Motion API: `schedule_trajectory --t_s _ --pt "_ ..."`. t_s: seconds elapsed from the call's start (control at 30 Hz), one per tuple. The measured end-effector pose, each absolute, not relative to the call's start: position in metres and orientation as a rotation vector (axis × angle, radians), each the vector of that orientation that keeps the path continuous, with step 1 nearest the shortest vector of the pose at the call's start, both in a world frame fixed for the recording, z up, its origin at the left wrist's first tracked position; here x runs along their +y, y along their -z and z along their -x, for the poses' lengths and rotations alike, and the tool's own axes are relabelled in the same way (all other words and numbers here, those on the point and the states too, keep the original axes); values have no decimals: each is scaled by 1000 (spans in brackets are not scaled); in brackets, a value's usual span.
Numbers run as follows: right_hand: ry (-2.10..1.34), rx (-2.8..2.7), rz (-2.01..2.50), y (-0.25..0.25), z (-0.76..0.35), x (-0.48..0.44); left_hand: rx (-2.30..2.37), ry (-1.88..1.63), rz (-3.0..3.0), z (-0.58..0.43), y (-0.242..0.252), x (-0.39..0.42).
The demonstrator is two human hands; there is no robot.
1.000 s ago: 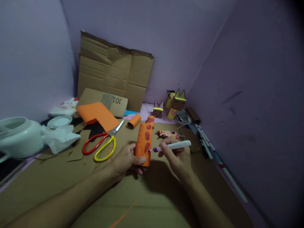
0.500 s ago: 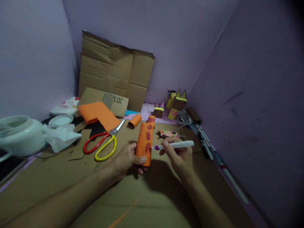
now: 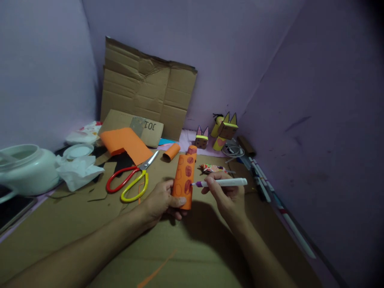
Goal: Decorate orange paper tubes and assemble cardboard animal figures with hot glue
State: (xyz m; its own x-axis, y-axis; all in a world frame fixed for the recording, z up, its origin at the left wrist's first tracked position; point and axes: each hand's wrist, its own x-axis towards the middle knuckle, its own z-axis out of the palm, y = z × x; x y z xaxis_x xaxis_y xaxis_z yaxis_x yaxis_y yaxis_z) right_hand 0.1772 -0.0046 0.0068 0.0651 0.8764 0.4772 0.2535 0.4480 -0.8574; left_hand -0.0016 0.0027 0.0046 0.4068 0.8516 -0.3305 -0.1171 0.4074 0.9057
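Left hand (image 3: 163, 205): closed around the lower end of the tube (image 3: 183, 190), thumb across its front.
Right hand (image 3: 226, 194): gripping the marker (image 3: 232, 182) like a pen, tip pointing left.
Marker tip: at the right edge of the lowest dark oval; too small to tell whether it touches.
Tube: orange, between the hands, over the surface (image 3: 195, 256).
Dark ovals (image 3: 188, 171): three down the tube's right side, coloured in; the lowest looks nearly done.
Outlined ovals (image 3: 178, 189): a column on the left side, bare inside, so this face seems about half filled.
Spotted piece (image 3: 192, 150): just beyond the tube's top, also dark-marked; whether joined, cannot tell.
Scissors (image 3: 144, 166): left of the tube, blades pointing away.
Orange roll (image 3: 172, 152): lying on its side, beyond the scissors.
Orange sheet (image 3: 129, 144): farther left, folded.
Box-headed figures (image 3: 228, 130): two, eared, at the back right.
Pens (image 3: 261, 181): along the right wall.
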Motion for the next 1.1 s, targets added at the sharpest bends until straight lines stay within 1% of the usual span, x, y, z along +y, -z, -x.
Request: schedule_trajectory --t_s 0.57,1.1 --pt "-592 -1427 1024 -9 -173 -4 943 -749 -939 1 -3 3" --pt "-674 -1555 1087 -3 -175 -8 958 -763 -913 1 -2 4"
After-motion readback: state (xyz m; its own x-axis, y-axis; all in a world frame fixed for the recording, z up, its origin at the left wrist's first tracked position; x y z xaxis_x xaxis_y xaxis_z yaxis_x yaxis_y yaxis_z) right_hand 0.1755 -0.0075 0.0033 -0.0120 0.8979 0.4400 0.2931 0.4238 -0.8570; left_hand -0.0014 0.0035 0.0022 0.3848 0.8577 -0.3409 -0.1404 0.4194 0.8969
